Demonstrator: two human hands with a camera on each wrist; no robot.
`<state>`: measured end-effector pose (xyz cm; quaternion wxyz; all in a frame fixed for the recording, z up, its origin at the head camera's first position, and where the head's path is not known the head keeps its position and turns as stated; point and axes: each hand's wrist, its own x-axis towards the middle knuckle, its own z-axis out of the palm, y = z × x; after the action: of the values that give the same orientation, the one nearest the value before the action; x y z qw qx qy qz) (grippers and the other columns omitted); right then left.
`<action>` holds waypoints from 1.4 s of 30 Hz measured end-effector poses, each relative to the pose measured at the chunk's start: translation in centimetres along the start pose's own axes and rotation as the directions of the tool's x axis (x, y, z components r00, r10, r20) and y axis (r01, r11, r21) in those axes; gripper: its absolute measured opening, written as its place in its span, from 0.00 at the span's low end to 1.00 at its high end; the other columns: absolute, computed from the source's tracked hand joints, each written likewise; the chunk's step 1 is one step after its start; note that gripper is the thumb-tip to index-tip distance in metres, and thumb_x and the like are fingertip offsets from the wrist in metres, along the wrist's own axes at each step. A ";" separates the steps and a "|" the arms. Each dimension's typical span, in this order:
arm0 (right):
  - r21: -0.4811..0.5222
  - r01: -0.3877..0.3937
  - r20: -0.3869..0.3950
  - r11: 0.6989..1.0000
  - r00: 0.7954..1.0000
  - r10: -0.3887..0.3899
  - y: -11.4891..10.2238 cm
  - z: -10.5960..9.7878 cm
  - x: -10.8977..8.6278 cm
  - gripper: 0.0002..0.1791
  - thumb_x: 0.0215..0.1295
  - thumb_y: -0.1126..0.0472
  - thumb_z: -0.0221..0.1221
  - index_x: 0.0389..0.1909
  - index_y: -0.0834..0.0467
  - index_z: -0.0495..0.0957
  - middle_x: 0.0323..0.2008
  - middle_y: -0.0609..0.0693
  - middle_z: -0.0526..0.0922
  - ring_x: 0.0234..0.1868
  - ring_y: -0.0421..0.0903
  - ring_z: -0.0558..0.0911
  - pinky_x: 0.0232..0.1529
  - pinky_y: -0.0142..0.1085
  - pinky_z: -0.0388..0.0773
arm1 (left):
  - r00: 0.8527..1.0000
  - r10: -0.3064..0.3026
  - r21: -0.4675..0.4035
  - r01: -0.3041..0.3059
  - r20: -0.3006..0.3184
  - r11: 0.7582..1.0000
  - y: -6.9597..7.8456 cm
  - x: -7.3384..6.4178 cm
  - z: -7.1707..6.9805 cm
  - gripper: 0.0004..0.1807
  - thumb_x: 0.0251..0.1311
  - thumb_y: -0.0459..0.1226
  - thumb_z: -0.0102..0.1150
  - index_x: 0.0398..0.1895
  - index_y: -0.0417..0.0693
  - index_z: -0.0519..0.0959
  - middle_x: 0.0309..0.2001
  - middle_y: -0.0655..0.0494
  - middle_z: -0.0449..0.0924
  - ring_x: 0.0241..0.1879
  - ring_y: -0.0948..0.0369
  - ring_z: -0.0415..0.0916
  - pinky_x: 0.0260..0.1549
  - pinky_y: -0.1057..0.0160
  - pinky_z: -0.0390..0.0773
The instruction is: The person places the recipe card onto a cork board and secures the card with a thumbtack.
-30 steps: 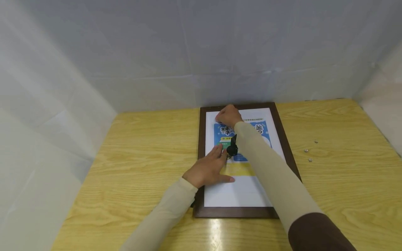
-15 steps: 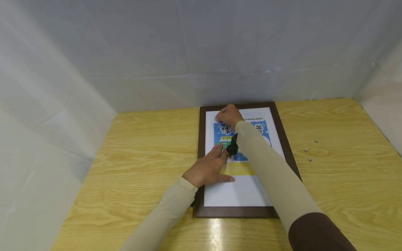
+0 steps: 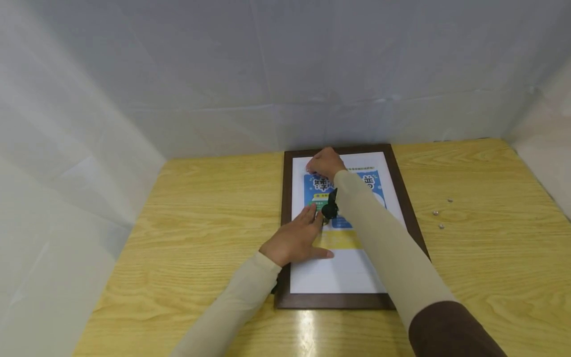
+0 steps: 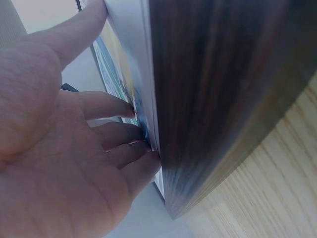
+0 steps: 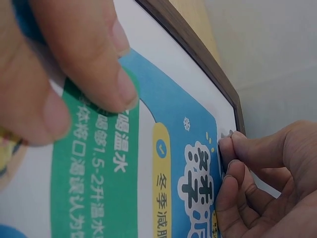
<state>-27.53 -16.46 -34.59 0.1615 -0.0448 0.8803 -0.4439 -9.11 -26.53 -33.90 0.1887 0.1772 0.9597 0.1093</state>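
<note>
A poster (image 3: pixel 339 272) with blue, green and yellow printing lies on a white board inside a dark brown frame (image 3: pixel 334 301). My left hand (image 3: pixel 294 240) rests on the poster's left side, fingers spread and fairly straight, fingertips on the printed sheet. At the poster's upper left corner, my right hand (image 3: pixel 327 163) is curled, thumb and index finger pinching a small grey piece (image 5: pixel 227 134) against the surface. Most of that piece is hidden by the fingertips, and I cannot tell its kind. The right forearm covers part of the print.
Several small silvery pieces, one of them a little metallic bit (image 3: pixel 435 212), lie on the wooden table (image 3: pixel 490 258) right of the frame. A pale sheet wall (image 3: pixel 330 119) stands directly behind the frame's far edge, with similar sheeting at both sides.
</note>
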 end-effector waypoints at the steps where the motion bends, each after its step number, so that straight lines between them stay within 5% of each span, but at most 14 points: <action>1: 0.002 -0.003 -0.001 1.000 1.000 0.003 0.0 0.0 0.0 0.10 0.66 0.59 0.63 0.41 0.60 0.88 0.33 0.53 0.85 0.30 0.45 0.79 0.30 0.34 0.75 | 1.000 0.001 -0.002 -0.001 -0.001 1.000 0.0 0.0 0.0 0.55 0.63 0.63 0.60 0.79 0.36 0.52 0.81 0.40 0.36 0.80 0.51 0.33 0.76 0.55 0.51; 25: -0.044 -0.002 -0.037 0.999 0.999 0.001 -0.2 -0.1 -0.2 0.07 0.60 0.61 0.63 0.33 0.61 0.87 0.24 0.51 0.82 0.24 0.43 0.76 0.26 0.33 0.73 | 1.000 0.006 0.010 -0.005 -0.021 1.000 0.3 -0.1 0.0 0.55 0.62 0.63 0.62 0.78 0.35 0.55 0.80 0.38 0.39 0.80 0.51 0.34 0.75 0.55 0.53; 34: -0.014 -0.004 -0.049 1.000 0.999 0.004 -0.5 0.1 -0.8 0.12 0.63 0.59 0.64 0.41 0.62 0.87 0.32 0.54 0.85 0.31 0.46 0.79 0.32 0.35 0.76 | 1.000 0.000 0.007 0.000 -0.018 1.000 0.2 -0.3 -0.1 0.55 0.62 0.62 0.62 0.78 0.34 0.55 0.80 0.39 0.39 0.80 0.51 0.35 0.75 0.54 0.55; 42: -0.019 -0.001 -0.054 1.000 0.999 0.000 -0.3 0.1 -0.7 0.10 0.62 0.60 0.64 0.33 0.64 0.87 0.26 0.53 0.84 0.27 0.46 0.78 0.29 0.35 0.76 | 1.000 0.003 0.007 -0.003 -0.015 1.000 0.3 -0.3 -0.1 0.55 0.62 0.62 0.62 0.78 0.34 0.54 0.80 0.38 0.39 0.80 0.50 0.35 0.75 0.54 0.54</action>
<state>-26.83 -16.59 -34.23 0.1372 -0.0341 0.8885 -0.4365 -8.81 -26.35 -33.68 0.1806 0.1785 0.9612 0.1075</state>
